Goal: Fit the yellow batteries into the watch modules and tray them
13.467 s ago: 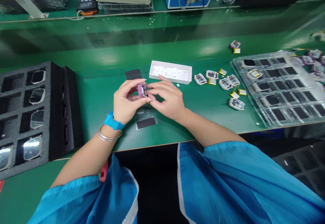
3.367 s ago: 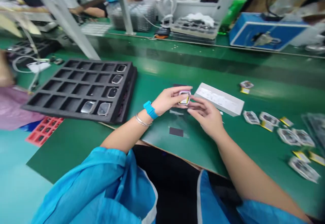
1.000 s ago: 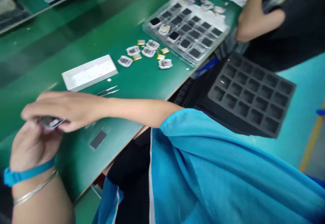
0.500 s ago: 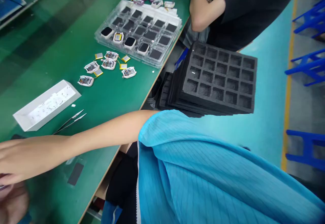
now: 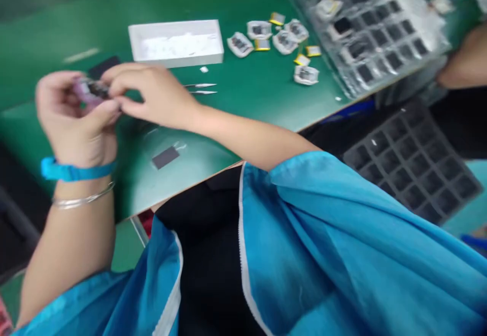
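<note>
My left hand (image 5: 76,123) is wrapped round a purple smartwatch case (image 5: 92,90) with its inner parts showing, held up over the green table. At the case's right edge is my right hand (image 5: 155,92), thumb and fingers pinched together. Whatever lies between those fingertips is too blurred and small to make out. Tweezers (image 5: 201,88) lie behind my right wrist, their two tips pointing right. A flat dark rectangular piece (image 5: 166,158) rests on the table below the right hand, and another dark item (image 5: 104,66) is partly hidden behind the hands.
A white box (image 5: 186,63) with white bits inside stands behind the tweezers. Several white watch cases (image 5: 259,30) with yellow-edged batteries (image 5: 262,45) lie right of it. Farther right are a clear tray (image 5: 352,90), a co-worker's arm (image 5: 464,62) and black foam trays (image 5: 414,163) below the table edge.
The view has swung left and down, bringing both hands and the purple case into full sight. The table items now appear farther right. Both hands stay together at the case.
</note>
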A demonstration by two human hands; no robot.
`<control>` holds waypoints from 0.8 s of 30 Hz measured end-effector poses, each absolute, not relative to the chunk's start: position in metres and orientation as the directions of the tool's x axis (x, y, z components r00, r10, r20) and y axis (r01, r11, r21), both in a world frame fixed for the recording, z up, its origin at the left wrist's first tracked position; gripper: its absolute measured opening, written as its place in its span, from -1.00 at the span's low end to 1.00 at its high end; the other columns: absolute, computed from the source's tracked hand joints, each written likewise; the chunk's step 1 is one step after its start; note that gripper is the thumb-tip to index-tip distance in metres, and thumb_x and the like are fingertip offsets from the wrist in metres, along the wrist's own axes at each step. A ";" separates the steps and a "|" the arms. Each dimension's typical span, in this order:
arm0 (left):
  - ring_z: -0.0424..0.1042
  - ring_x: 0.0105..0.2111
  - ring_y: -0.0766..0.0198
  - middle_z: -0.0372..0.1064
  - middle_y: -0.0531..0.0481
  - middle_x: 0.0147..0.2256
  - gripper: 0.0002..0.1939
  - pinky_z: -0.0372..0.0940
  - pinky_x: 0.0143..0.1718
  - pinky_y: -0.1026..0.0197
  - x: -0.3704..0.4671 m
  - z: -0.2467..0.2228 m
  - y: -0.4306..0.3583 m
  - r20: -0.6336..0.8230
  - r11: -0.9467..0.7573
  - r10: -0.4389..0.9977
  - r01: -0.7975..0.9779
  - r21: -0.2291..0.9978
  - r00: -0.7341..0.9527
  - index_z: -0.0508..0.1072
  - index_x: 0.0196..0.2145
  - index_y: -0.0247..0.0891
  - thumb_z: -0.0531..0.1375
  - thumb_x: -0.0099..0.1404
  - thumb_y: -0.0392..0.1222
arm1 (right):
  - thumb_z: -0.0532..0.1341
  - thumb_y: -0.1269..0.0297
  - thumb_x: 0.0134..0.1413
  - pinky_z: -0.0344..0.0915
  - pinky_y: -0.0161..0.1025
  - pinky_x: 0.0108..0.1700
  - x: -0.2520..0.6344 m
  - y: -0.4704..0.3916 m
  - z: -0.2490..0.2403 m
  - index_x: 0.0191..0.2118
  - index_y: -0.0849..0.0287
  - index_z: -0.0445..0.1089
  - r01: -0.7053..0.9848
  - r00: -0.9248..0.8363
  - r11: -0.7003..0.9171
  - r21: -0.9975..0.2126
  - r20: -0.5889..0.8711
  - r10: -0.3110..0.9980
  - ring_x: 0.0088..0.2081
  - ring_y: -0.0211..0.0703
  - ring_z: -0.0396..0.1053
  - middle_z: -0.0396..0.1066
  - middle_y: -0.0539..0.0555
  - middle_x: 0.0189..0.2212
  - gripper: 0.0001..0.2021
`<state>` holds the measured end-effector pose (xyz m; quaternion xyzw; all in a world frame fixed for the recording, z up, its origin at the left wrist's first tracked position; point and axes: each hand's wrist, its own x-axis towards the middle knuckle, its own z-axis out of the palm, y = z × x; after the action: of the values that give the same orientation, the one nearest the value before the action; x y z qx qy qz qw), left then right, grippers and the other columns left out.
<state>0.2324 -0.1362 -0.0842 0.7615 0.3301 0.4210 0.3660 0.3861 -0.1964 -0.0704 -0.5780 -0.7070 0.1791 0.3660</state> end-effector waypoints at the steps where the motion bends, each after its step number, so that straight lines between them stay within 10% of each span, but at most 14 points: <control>1: 0.44 -0.05 0.13 0.33 0.01 -0.10 0.03 0.41 0.06 -0.05 0.235 -0.086 -0.136 0.411 -0.486 0.821 0.107 0.868 0.395 0.25 -0.12 -0.15 0.35 -0.36 0.63 | 0.17 0.35 0.26 0.19 -0.25 0.34 0.385 -0.197 -0.073 -0.23 0.10 0.41 0.687 -0.044 0.271 -0.674 0.334 0.941 0.22 -0.24 0.35 0.47 -0.19 0.10 -0.93; 11: 0.45 0.10 0.13 0.42 -0.02 0.07 -0.35 0.44 0.07 0.01 0.234 -0.064 -0.155 0.120 -0.246 0.877 0.221 0.944 0.465 0.34 0.03 -0.11 0.36 0.14 0.30 | 0.15 0.15 0.31 0.39 0.00 0.20 0.411 -0.222 -0.067 -0.19 0.01 0.47 0.765 0.121 0.195 -0.614 0.435 0.892 0.16 0.01 0.40 0.51 0.07 -0.02 -0.84; 17: 0.51 0.09 0.08 0.47 0.01 0.04 -0.49 0.52 -0.02 0.01 0.228 -0.058 -0.153 -0.009 -0.108 0.833 0.179 0.978 0.553 0.31 0.11 0.03 0.29 0.29 0.17 | 0.20 0.12 0.27 0.43 -0.02 0.05 0.479 -0.210 -0.067 -0.24 0.03 0.46 0.802 0.369 -0.030 -0.597 0.455 0.810 -0.21 -0.07 0.48 0.56 0.09 -0.29 -0.85; 24: 0.55 0.04 0.02 0.50 0.00 -0.02 -0.40 0.56 -0.08 0.02 0.227 -0.058 -0.158 -0.046 -0.027 0.794 0.110 0.994 0.606 0.30 0.10 0.05 0.38 0.18 0.16 | 0.20 0.05 0.28 0.48 -0.07 -0.01 0.412 -0.225 -0.062 -0.23 0.08 0.45 0.602 0.207 0.219 -0.768 0.415 0.886 -0.14 -0.10 0.51 0.53 0.04 -0.23 -0.78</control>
<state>0.2272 -0.1576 -0.0579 0.6590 0.3431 0.2814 0.6074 0.4123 -0.2247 -0.0619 -0.6074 -0.6123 0.1465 0.4843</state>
